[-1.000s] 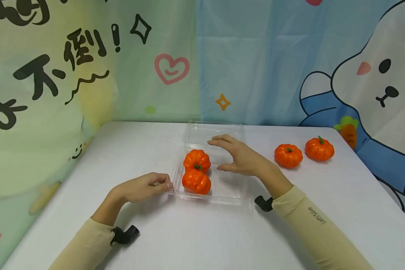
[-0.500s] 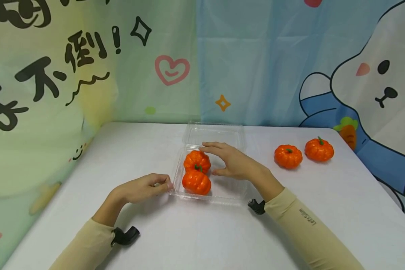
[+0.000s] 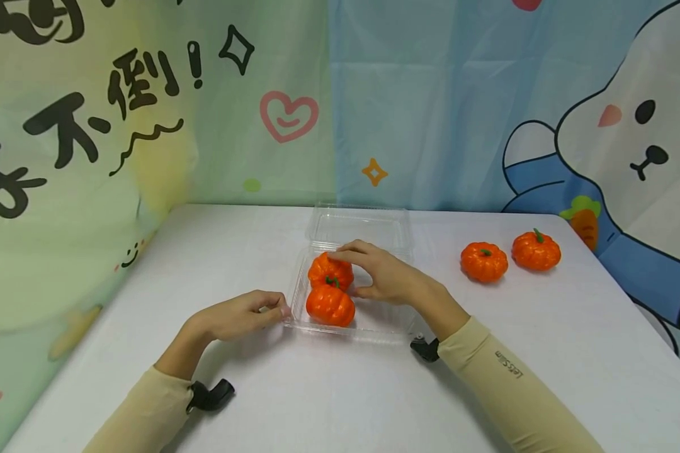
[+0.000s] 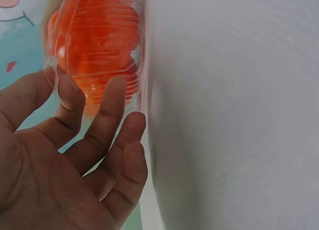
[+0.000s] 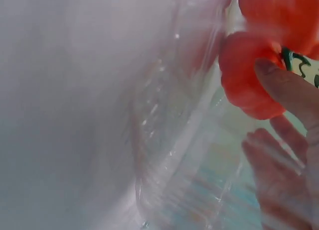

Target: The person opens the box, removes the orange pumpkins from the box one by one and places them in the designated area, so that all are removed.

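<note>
Two orange mini pumpkins sit in the left half of a hinged clear plastic container (image 3: pixel 382 321), its lid lying back. My left hand (image 3: pixel 243 314) pinches the container's front left rim between thumb and index finger; its other fingers (image 4: pixel 119 100) are spread beside the wall. My right hand (image 3: pixel 388 277) curves around the rear pumpkin (image 3: pixel 330 270), fingers over its far side and thumb at its near right. In the right wrist view, the thumb (image 5: pixel 284 85) lies across that pumpkin near its green stem. The front pumpkin (image 3: pixel 330 306) stands right against the rear one.
On the white table (image 3: pixel 340 390), two more pumpkins stand at the right: one nearer (image 3: pixel 484 262) and another beside it (image 3: pixel 536 250), close to the table's edge. A printed curtain (image 3: pixel 419 94) hangs behind the table. A black wrist camera (image 3: pixel 211 395) is on the left sleeve.
My right hand has moved left and slightly down, from the container's right half onto the rear pumpkin. My left hand has stayed at the rim, and the pumpkins have not moved.
</note>
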`<state>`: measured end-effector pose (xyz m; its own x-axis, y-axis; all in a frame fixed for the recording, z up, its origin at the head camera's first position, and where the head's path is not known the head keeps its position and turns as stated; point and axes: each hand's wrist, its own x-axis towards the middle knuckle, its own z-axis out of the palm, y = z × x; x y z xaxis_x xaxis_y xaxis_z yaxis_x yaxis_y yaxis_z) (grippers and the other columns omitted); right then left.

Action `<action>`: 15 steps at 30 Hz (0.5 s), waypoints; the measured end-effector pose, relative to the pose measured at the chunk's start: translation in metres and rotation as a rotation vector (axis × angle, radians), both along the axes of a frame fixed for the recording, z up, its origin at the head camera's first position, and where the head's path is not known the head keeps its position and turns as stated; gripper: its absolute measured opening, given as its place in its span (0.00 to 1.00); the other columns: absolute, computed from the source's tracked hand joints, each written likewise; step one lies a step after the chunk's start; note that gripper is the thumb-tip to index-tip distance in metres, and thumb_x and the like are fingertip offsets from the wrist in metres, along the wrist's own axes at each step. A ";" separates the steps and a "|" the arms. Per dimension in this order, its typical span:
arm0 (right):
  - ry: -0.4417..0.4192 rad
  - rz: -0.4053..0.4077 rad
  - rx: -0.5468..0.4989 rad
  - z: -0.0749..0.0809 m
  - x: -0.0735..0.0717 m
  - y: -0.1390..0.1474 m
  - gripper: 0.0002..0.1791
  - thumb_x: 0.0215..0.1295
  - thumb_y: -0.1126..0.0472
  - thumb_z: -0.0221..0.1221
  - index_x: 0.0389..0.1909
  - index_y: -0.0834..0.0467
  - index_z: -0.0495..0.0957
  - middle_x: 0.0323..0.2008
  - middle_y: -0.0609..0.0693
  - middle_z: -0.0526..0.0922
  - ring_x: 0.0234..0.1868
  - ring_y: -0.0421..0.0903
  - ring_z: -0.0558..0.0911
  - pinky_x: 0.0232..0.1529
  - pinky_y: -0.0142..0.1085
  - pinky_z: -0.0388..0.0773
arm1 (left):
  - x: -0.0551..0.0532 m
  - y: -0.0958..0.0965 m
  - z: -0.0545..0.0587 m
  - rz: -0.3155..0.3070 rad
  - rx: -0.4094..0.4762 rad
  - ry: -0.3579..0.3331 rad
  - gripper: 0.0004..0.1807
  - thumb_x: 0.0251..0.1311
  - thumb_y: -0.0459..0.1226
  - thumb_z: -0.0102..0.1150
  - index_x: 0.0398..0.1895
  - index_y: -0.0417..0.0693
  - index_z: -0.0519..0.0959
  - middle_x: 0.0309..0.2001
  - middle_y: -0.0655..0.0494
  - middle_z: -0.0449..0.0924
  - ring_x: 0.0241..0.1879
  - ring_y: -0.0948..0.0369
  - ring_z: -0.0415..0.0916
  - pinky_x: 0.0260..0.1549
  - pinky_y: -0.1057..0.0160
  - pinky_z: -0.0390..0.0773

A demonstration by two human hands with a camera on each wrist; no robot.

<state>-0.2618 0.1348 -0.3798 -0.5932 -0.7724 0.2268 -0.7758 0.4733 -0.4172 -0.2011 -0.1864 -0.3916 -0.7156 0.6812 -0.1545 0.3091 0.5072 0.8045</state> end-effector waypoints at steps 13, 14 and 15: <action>0.026 -0.002 -0.016 -0.004 -0.001 -0.008 0.38 0.55 0.70 0.74 0.68 0.55 0.73 0.67 0.57 0.70 0.66 0.56 0.75 0.65 0.48 0.74 | 0.000 0.000 -0.001 -0.004 0.003 0.004 0.13 0.79 0.42 0.48 0.40 0.44 0.78 0.37 0.51 0.76 0.43 0.57 0.70 0.45 0.61 0.66; 0.030 -0.002 -0.007 -0.004 -0.001 -0.009 0.38 0.56 0.69 0.74 0.69 0.56 0.72 0.69 0.57 0.70 0.68 0.56 0.74 0.67 0.48 0.73 | -0.001 -0.001 -0.001 -0.004 0.003 0.004 0.13 0.79 0.42 0.48 0.40 0.44 0.78 0.37 0.51 0.75 0.43 0.57 0.69 0.45 0.61 0.66; 0.036 -0.002 -0.001 -0.004 -0.001 -0.009 0.39 0.56 0.69 0.74 0.69 0.57 0.72 0.70 0.57 0.71 0.70 0.56 0.73 0.68 0.49 0.72 | -0.001 -0.001 -0.001 -0.003 0.001 0.005 0.13 0.79 0.42 0.48 0.40 0.44 0.78 0.37 0.51 0.75 0.43 0.57 0.69 0.45 0.61 0.66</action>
<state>-0.2632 0.1256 -0.3836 -0.5862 -0.7711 0.2487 -0.7894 0.4745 -0.3894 -0.2018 -0.1872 -0.3928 -0.7145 0.6833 -0.1503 0.3142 0.5053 0.8037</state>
